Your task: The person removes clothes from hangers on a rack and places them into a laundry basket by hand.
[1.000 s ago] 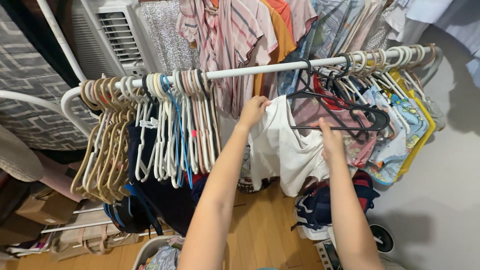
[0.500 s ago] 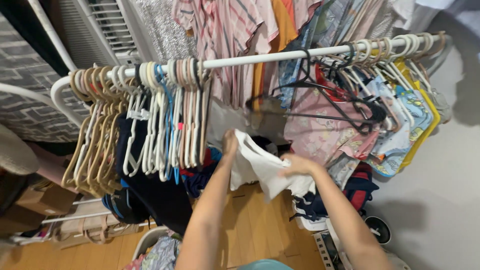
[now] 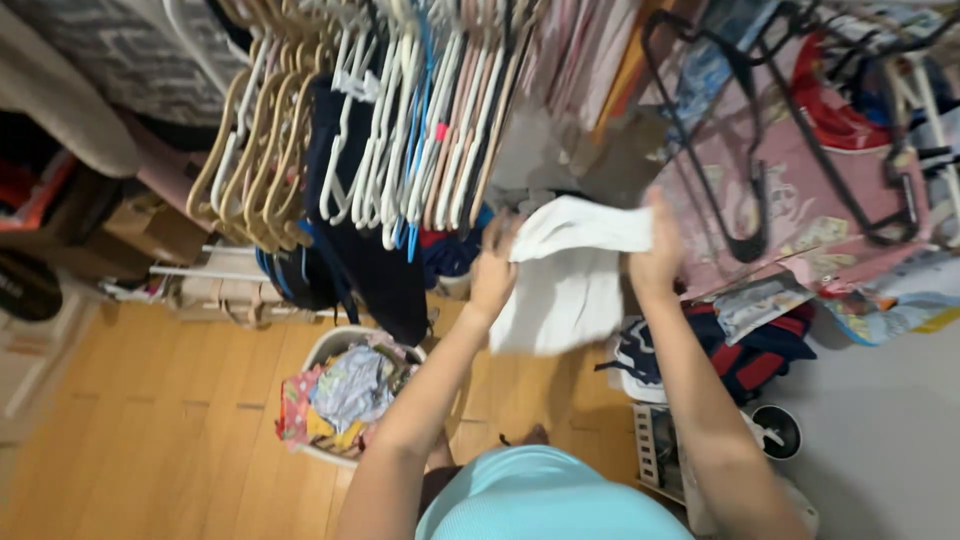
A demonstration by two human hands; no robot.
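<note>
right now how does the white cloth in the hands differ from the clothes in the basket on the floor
The white cloth is one plain piece, held up off the floor between the left hand and right hand; the basket clothes are several pieces, patterned and many-coloured. The cloth hangs spread and partly folded; the basket clothes lie crumpled in a heap inside the white basket. Both are soft fabric items.

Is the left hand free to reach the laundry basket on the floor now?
Probably not: the left hand grips the white cloth together with the right hand, above the laundry basket.
</note>
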